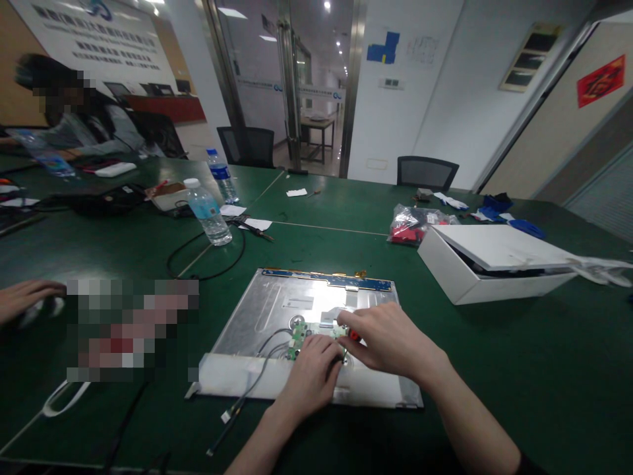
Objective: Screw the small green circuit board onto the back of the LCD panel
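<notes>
A flat display panel (232, 340) lies back side up on the table in front of me, with a blue circuit strip along its far edge. A small green circuit board (298, 338) sits near its middle, with thin cables running off to the left. My left hand (314, 369) presses on this board, fingers bent and close together, hiding part of it. Above the board's right end, my right hand (383, 336) is closed round a screwdriver (354, 334) with a red handle. Its thin shaft points down by my left fingertips; the tip is hidden.
An open white box (465, 284) stands at the right, beside a plastic bag (410, 224) with red contents. Water bottles (208, 211), a soldering iron (254, 229) and its looped cable lie to the left. A co-worker's hand (32, 297) rests at the left edge. Another person sits far left.
</notes>
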### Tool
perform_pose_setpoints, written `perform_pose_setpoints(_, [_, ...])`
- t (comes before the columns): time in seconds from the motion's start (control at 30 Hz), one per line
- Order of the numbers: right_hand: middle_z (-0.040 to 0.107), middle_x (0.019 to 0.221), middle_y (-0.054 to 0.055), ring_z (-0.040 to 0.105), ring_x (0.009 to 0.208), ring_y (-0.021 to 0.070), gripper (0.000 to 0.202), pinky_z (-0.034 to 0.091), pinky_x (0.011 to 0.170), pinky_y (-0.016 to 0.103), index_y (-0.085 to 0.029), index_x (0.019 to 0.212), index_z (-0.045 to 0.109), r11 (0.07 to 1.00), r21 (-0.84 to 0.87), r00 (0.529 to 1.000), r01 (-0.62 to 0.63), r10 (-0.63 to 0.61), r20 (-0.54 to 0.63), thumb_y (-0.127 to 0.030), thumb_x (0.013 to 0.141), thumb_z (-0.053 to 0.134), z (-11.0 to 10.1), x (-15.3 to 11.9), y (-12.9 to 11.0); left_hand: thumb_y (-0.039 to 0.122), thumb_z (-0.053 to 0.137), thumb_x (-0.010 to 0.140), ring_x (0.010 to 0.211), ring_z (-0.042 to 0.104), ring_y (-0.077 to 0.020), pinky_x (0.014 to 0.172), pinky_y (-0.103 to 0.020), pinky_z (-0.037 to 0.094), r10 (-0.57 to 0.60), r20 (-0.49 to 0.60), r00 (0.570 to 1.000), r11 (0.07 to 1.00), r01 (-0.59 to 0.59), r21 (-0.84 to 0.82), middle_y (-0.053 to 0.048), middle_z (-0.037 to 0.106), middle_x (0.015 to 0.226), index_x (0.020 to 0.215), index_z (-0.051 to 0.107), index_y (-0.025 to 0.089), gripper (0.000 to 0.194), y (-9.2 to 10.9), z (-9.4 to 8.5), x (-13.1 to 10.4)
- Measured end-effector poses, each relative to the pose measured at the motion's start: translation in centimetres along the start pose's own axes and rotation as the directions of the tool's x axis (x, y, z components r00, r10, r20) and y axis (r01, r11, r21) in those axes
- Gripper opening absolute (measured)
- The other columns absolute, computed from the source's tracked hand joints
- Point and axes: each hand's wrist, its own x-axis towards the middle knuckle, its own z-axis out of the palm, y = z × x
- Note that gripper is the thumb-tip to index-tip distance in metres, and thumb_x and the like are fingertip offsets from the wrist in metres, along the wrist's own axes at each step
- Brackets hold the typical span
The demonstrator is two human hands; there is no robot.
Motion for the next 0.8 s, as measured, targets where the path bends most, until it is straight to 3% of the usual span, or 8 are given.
perform_pose_setpoints(0.13, [0.065,0.086,0.004,0.055,0.067,0.0145,0.014,0.021,0.052,0.028,-0.019,0.095,0.052,0.999,0.038,1.000,0.027,-0.026,-0.017,-0.029,0.084,0.051,-0.24,-0.15,-0.13,0.012,0.049,0.081,0.090,0.052,-0.0233,0.083,-0.040,0.040,-0.006,0.013,1.000,1.000,0.006,-0.002,-0.005,0.060,0.090,0.088,0.055,0.019,0.012,-0.09,0.13,-0.02])
perform_pose_setpoints(0.33, [0.068,0.076,0.004,0.059,0.063,0.0165,0.032,0.020,0.052,0.029,-0.021,0.094,0.057,0.999,-0.014,0.999,-0.050,0.050,0.006,-0.048,0.095,0.039,0.18,0.24,0.04,0.011,0.049,0.081,0.092,0.053,-0.0238,0.085,-0.041,0.039,0.004,-0.006,1.000,1.000,-0.004,-0.009,-0.006,0.060,0.093,0.088,0.056,0.020,0.013,-0.04,-0.01,-0.07])
perform_pose_setpoints(0.5, [0.066,0.083,0.003,0.056,0.064,0.0150,0.012,0.022,0.052,0.028,-0.020,0.094,0.054,1.000,0.014,1.000,0.007,-0.006,-0.029,-0.028,0.088,0.048,-0.04,0.06,-0.16,0.011,0.050,0.080,0.090,0.053,-0.0229,0.084,-0.040,0.039,-0.007,0.021,1.000,1.000,0.007,-0.009,-0.004,0.060,0.090,0.087,0.055,0.020,0.012,0.07,-0.13,-0.06])
perform_pose_setpoints(0.57, [0.065,0.086,0.004,0.056,0.067,0.0154,0.015,0.024,0.052,0.027,-0.019,0.096,0.052,0.999,0.044,0.999,0.024,-0.023,-0.039,-0.026,0.083,0.051,-0.13,-0.08,-0.20,0.011,0.050,0.079,0.090,0.053,-0.0227,0.083,-0.039,0.040,-0.009,0.017,1.000,1.000,0.009,-0.008,-0.004,0.060,0.089,0.087,0.055,0.020,0.013,0.04,-0.05,-0.06])
perform_pose_setpoints(0.73, [0.068,0.082,0.004,0.060,0.070,0.0177,0.026,0.025,0.054,0.027,-0.021,0.098,0.054,0.999,0.028,1.000,-0.021,0.021,-0.001,-0.045,0.092,0.045,0.05,0.00,-0.01,0.011,0.048,0.081,0.091,0.053,-0.0229,0.084,-0.040,0.040,0.005,-0.015,1.000,1.000,-0.005,-0.012,-0.005,0.060,0.092,0.088,0.056,0.020,0.014,0.01,0.02,-0.05])
perform_pose_setpoints(0.8, [0.068,0.079,0.004,0.060,0.068,0.0173,0.027,0.024,0.054,0.027,-0.022,0.096,0.055,0.999,-0.002,0.999,-0.039,0.039,0.020,-0.046,0.094,0.042,0.06,0.08,0.01,0.012,0.048,0.081,0.091,0.053,-0.0232,0.084,-0.041,0.040,0.004,-0.013,1.000,1.000,-0.004,-0.008,-0.006,0.060,0.092,0.086,0.057,0.020,0.013,0.06,-0.05,-0.02])
